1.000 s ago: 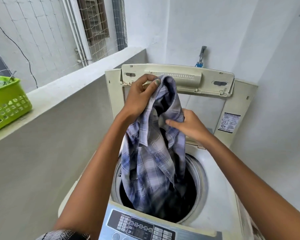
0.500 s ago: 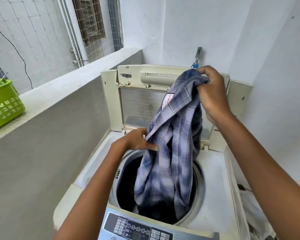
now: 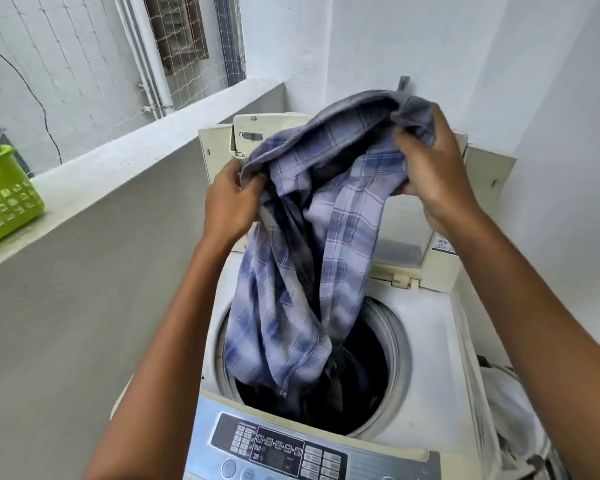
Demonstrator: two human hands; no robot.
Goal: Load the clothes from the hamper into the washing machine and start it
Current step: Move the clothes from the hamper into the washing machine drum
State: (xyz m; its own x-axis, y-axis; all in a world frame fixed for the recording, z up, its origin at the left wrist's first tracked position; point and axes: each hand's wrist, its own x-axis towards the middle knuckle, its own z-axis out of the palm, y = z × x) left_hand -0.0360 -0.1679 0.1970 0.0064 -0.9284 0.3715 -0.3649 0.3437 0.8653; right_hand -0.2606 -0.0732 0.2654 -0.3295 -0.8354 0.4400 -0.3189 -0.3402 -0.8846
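A blue and white plaid shirt [image 3: 302,271] hangs over the round drum opening [image 3: 400,344] of a white top-loading washing machine [image 3: 426,382]. My left hand [image 3: 231,202] grips the shirt's left edge. My right hand [image 3: 433,171] holds its bunched top, higher and to the right. The shirt's lower end dangles into the dark drum, where dark clothes lie. The machine's lid [image 3: 440,271] stands upright behind the shirt. The control panel [image 3: 278,448] with buttons sits at the near edge.
A green plastic basket [image 3: 4,195] stands on the low wall's ledge [image 3: 125,161] at far left. White walls close in behind and to the right. A white cloth bundle [image 3: 513,410] lies beside the machine's right side. A tap [image 3: 403,83] pokes out above the lid.
My left hand rose from the shirt's middle to grip its left edge, spreading the top between both hands. My right hand stayed high at the right. The shirt's tail still hangs into the drum.
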